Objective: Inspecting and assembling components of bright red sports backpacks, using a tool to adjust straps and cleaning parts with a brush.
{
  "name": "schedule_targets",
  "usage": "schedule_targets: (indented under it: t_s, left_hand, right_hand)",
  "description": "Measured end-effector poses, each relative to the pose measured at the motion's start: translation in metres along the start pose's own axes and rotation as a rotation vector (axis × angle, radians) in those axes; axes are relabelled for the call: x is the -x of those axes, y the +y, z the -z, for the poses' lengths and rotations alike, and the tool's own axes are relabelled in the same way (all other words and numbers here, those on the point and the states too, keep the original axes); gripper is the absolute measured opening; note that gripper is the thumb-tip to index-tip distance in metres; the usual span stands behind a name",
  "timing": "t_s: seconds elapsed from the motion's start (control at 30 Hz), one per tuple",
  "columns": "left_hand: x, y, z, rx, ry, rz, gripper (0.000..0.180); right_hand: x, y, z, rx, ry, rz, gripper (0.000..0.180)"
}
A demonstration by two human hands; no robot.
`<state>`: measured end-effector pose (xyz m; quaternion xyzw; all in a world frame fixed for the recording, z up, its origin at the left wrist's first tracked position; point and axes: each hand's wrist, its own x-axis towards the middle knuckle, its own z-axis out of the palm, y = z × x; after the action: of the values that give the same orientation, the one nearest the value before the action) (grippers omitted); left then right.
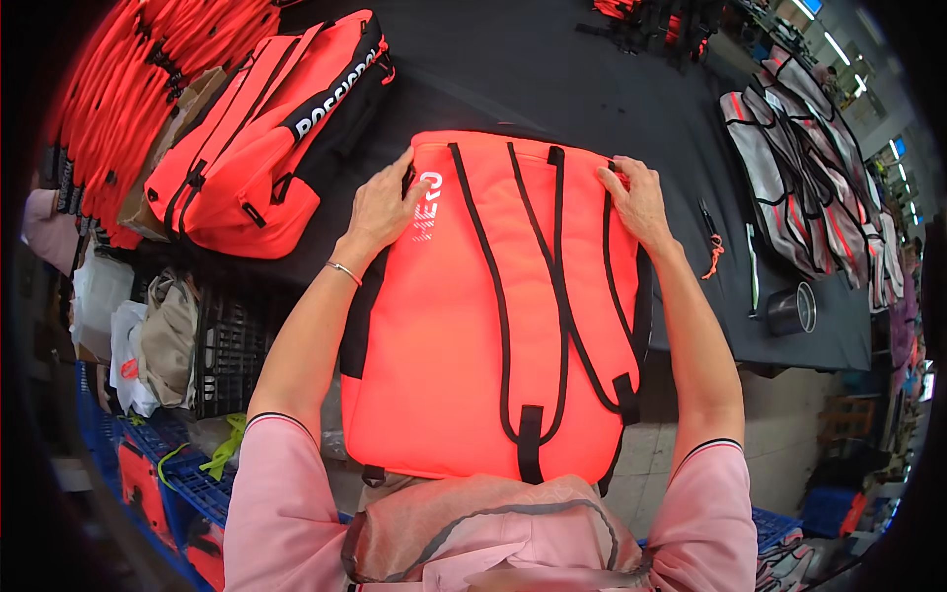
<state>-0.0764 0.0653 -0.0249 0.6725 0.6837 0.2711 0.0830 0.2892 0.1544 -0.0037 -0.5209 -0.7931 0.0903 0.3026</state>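
Observation:
A bright orange-red backpack with black trim lies in front of me. Its two padded shoulder straps face up, and its lower end comes close to my body. My left hand grips its far left corner, the thumb on the front panel and the fingers around the edge. At the far right corner, my right hand holds the bag in the same way, thumb on top. Some of the fingers of both hands are hidden behind the bag's sides.
Another orange-red bag lies at the far left beside a pile of orange-red pieces. On the black-covered table, right side, are grey panels, a small tool with orange cord and a dark metal cup. A black crate stands lower left.

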Motion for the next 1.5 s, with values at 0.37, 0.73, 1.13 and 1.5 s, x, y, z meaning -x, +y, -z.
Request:
schedule_targets:
  t_s: [0.37, 0.73, 1.13, 1.5]
  left_hand:
    - [0.005, 0.050, 0.003, -0.246, 0.326, -0.556, 0.075]
    - [-0.109, 0.060, -0.012, 0.130, 0.111, -0.189, 0.036]
    - [-0.166, 0.050, -0.057, 0.231, -0.226, 0.565, 0.058]
    - [-0.145, 0.036, -0.077, -0.029, 0.136, 0.173, 0.057]
  right_hand:
    - [0.051, -0.034, 0.014, 0.304, -0.058, 0.640, 0.058]
    - [0.014, -0.019, 0.032, 0.446, -0.291, 0.651, 0.061]
    - [-0.091, 0.024, -0.007, -0.746, 0.048, -0.178, 0.042]
    - [-0.113, 0.017, -0.071, 0.019, -0.067, -0.491, 0.044]
